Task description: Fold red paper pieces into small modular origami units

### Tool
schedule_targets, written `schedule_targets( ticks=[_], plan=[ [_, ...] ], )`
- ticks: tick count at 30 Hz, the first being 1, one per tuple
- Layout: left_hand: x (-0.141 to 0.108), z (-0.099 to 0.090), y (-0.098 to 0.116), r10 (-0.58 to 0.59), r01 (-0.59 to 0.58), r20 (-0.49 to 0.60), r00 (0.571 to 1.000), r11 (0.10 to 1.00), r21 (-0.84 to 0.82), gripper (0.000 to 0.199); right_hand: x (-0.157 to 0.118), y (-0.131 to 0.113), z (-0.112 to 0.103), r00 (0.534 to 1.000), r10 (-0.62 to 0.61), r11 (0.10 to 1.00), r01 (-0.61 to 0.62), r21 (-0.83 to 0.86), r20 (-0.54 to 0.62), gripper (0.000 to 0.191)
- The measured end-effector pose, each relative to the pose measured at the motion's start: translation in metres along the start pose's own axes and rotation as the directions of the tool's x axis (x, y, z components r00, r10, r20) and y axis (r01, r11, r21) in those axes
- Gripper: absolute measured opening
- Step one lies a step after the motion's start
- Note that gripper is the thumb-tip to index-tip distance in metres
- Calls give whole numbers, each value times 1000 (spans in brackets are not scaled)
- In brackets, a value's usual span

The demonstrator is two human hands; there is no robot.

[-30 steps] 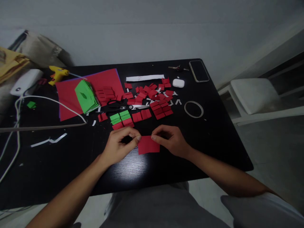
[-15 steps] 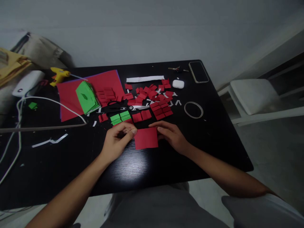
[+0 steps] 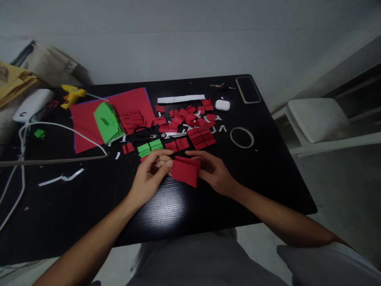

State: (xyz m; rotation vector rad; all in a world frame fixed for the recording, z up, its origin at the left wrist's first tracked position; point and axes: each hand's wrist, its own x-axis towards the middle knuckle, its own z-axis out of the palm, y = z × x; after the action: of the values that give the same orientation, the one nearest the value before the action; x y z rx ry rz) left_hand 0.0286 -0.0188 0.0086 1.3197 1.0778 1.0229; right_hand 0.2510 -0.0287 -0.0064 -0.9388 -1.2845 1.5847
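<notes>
A piece of red paper [image 3: 185, 172] is held up above the table's near middle, with a second red panel showing behind its upper right edge. Whether this is one folded sheet or two pieces I cannot tell. My left hand [image 3: 151, 169] pinches the left edge between thumb and fingers. At the other side, my right hand [image 3: 216, 171] has its fingers closed around the rear panel's right end, the thumb partly hidden. Just beyond the hands lie green folded pieces [image 3: 150, 147], red folded pieces [image 3: 201, 137] and scissors [image 3: 172, 135].
On the black table [image 3: 268, 182] are a white cable [image 3: 65, 124], a yellow glue gun [image 3: 73, 95], large red sheets [image 3: 86, 123], a green paper stack [image 3: 107, 123], a tape ring [image 3: 242, 137], a white case [image 3: 222, 105], keys [image 3: 222, 86] and a phone [image 3: 248, 89]. A white chair [image 3: 309, 119] stands right.
The red paper has turned from flat-on to slanted, its right side dipping. A second panel now shows behind it, near my right fingers. The hands have barely shifted.
</notes>
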Motion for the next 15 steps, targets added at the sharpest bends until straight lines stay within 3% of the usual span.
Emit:
schedule_targets(
  ticks=[3, 6, 11, 15],
  plan=[
    [-1, 0, -1, 2, -2, 22, 1000, 1000, 14, 23, -1, 3, 0, 996, -73, 992, 66, -112, -54, 50],
    [-3, -2, -4, 3, -4, 97, 995, 1000, 16, 25, 0, 3, -1, 992, -89, 973, 67, -223, -89, 29],
    [-6, -6, -8, -61, 57, 151, 987, 998, 31, 36, 1, 2, -1, 989, -42, 961, 2, -278, -139, 24],
    [-5, -6, -4, -107, 114, 144, 984, 993, -42, 34, -2, 4, 0, 993, 73, 954, -95, -283, -90, 31]
  ],
)
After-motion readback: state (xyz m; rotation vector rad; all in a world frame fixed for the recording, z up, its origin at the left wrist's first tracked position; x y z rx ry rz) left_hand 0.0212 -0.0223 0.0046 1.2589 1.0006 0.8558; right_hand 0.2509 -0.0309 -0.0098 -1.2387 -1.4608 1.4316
